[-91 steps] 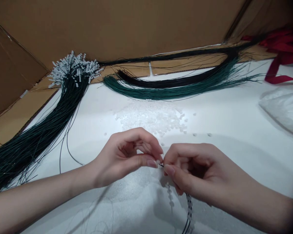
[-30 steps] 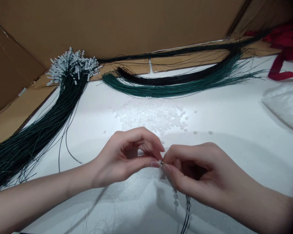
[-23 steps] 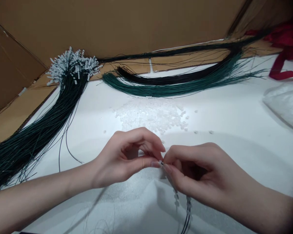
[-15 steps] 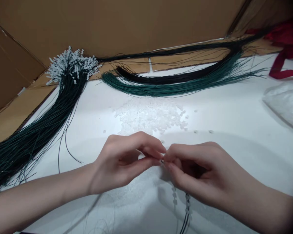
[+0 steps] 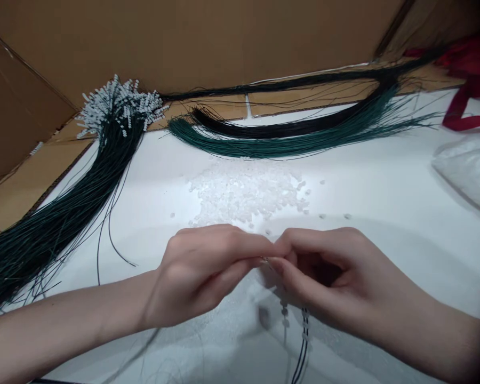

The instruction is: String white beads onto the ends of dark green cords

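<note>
My left hand (image 5: 202,272) and my right hand (image 5: 328,274) meet fingertip to fingertip low in the middle, above the white surface (image 5: 384,202). Both are closed in a pinch. The right hand pinches the end of thin dark cords (image 5: 303,341) that hang down below it, strung with small white beads. The left hand's thumb and fingers press together at that same cord tip; whatever small piece they hold is hidden. Just beyond the hands lies a scatter of tiny clear beads (image 5: 248,189).
A thick bundle of dark green cords with white beaded ends (image 5: 116,109) runs along the left. Loose green and black cords (image 5: 288,138) curve across the back. Cardboard walls (image 5: 208,42) enclose the surface. Red ribbon (image 5: 464,101) and a clear plastic bag (image 5: 468,170) sit right.
My left hand has rolled forward and flattened, its knuckles now turned up, and closed tighter against the right hand's fingertips. The hanging beaded cords stay in the right hand.
</note>
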### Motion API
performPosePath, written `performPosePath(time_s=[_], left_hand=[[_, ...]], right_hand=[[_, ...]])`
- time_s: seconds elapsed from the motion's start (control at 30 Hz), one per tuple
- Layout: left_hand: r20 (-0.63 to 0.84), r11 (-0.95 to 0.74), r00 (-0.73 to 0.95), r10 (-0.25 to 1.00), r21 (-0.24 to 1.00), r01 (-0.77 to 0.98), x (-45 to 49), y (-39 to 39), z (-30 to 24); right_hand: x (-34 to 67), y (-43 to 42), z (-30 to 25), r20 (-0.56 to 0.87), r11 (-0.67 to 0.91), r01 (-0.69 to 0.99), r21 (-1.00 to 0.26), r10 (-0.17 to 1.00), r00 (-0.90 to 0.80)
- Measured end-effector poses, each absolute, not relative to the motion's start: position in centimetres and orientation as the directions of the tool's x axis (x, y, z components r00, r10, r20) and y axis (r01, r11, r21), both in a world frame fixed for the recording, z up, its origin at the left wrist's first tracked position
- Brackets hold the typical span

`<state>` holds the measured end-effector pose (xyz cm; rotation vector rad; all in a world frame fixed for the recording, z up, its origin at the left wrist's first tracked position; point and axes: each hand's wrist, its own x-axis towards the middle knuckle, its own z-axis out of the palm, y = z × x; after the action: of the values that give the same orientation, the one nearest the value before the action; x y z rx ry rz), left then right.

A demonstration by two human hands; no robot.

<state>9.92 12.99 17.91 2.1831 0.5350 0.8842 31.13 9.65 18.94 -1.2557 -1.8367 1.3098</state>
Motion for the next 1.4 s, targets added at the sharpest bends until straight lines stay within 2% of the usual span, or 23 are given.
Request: performPosePath(time_s=[0.13, 0.47, 1.13, 1.4], left_hand=[[0.426, -0.63, 0.649, 0.63, 0.769, 0.107, 9.94, 12.88, 17.95], [0.402, -0.612, 0.641, 0.654, 0.779, 0.136, 10.32, 13.04, 17.97], [0.314, -0.529, 0.664, 0.679, 0.836, 0.144, 10.23, 13.01, 18.41], [0.331, -0.509, 0.659, 0.676, 0.856, 0.093, 10.11, 12.97, 18.04]], right_hand=[[31.02, 9.54, 19.11, -0.112, 0.058, 0.382, -0.922, 0.906, -0.408], [31.39, 9.25, 18.6, -0.04, 0.174, 0.404, -0.898, 0.882, -0.469], [31.37, 9.35, 18.85, -0.046, 0.169, 0.402, -0.9, 0.88, -0.473], [31.13, 9.49, 19.1, -0.055, 0.139, 0.399, -0.906, 0.897, -0.438]])
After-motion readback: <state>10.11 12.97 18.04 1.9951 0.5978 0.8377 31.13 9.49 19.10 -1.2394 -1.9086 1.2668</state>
